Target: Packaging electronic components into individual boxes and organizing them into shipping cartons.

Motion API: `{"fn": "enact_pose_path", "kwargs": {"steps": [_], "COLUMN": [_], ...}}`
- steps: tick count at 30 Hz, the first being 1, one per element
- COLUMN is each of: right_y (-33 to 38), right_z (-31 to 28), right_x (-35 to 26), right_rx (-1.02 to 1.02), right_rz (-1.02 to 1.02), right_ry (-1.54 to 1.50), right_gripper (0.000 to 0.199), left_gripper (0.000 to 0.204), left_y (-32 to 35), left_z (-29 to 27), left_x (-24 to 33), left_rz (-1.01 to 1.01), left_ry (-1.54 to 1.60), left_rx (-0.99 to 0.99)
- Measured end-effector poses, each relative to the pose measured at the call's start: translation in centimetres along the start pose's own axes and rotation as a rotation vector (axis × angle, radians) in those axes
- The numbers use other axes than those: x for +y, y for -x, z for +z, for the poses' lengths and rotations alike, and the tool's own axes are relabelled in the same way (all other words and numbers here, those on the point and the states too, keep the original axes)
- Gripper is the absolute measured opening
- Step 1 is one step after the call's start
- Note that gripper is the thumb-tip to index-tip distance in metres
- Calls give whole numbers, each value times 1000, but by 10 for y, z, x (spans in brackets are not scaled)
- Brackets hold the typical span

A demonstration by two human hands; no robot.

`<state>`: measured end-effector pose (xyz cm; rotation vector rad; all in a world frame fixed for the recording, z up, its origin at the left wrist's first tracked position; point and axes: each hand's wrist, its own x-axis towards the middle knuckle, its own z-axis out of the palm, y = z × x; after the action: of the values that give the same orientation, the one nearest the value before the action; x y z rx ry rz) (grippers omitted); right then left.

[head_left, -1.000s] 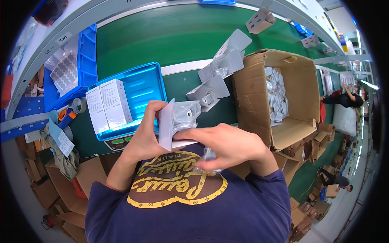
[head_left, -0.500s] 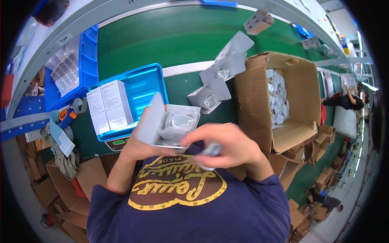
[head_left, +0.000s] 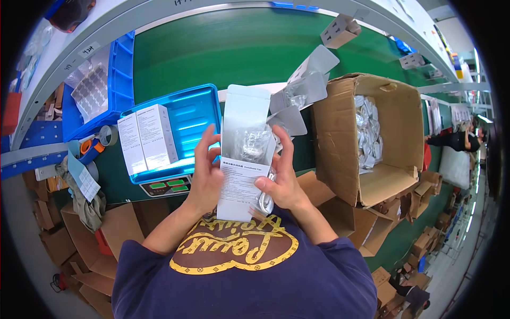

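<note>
Centrally, an open white carton (head_left: 241, 194) stands between the two hands, just in front of the person's dark blue shirt (head_left: 244, 292), its long flap raised on the far side. A clear plastic bag (head_left: 252, 144) shows in its mouth. The right hand (head_left: 285, 189) pinches the carton's right side, thumb on the near printed face and index finger along the edge; a bagged white cable (head_left: 265, 203) hangs just below that thumb. The left hand (head_left: 205, 181) is loosely spread along the left side, its thumb blurred; whether it touches the cardboard, I cannot tell. To the left, two closed white boxes (head_left: 151, 139) lie side by side in a blue tray (head_left: 199, 119) on a digital scale (head_left: 169, 187), which rests on the dark green surface (head_left: 119, 189). To the right, a large brown cardboard box (head_left: 334, 135) holds silvery bagged pieces (head_left: 368, 130). Beyond the carton, more open white cartons (head_left: 308, 87) stand close together.
</note>
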<state>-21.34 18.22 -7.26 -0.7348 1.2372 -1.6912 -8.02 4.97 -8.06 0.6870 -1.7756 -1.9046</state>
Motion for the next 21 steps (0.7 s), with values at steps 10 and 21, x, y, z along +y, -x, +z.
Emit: {"fn": "enact_pose_path", "kwargs": {"steps": [10,21], "right_y": [-23,-36], "right_z": [-6,-9], "right_x": [-34,-45], "right_rx": [-45,-51], "right_rz": [-70,-153], "right_ry": [545,354], "right_gripper": [44,23], "left_gripper": [45,49], "left_y": [-15,-18], "left_z": [-18,-8], "left_x": [25,28], "left_rz": [55,-14], "left_ry": [-92,84], "left_rx": [-287,-347]}}
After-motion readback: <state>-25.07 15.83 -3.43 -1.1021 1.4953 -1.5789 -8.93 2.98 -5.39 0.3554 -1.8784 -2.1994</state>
